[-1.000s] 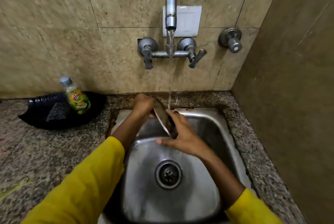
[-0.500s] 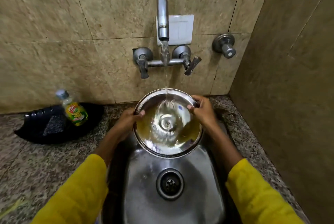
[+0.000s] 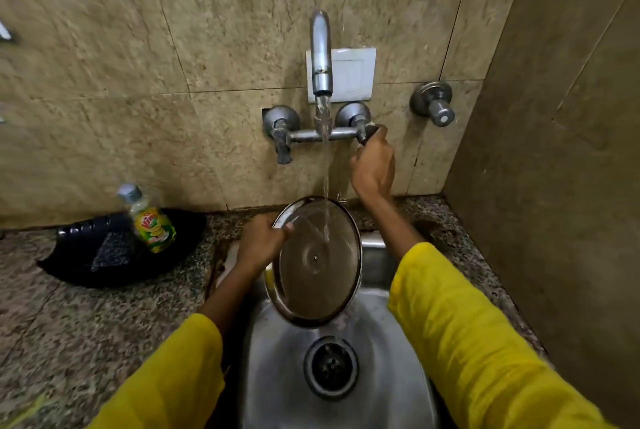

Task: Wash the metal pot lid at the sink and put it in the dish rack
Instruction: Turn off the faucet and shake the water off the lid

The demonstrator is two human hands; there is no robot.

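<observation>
Left hand (image 3: 260, 244) grips the metal pot lid (image 3: 316, 260) by its left rim, thumb over the edge, holding it tilted above the steel sink (image 3: 374, 390), underside facing the camera. Water from the tap spout (image 3: 320, 51) lands on the lid's upper part and runs off the bottom edge toward the drain (image 3: 330, 367). Right hand (image 3: 374, 165) is closed around the right tap handle (image 3: 370, 132), off the lid. Dish soap bottle (image 3: 149, 221) sits in a black tray (image 3: 83, 255) on the granite counter (image 3: 86, 324), left of the sink. Both sleeves yellow.
</observation>
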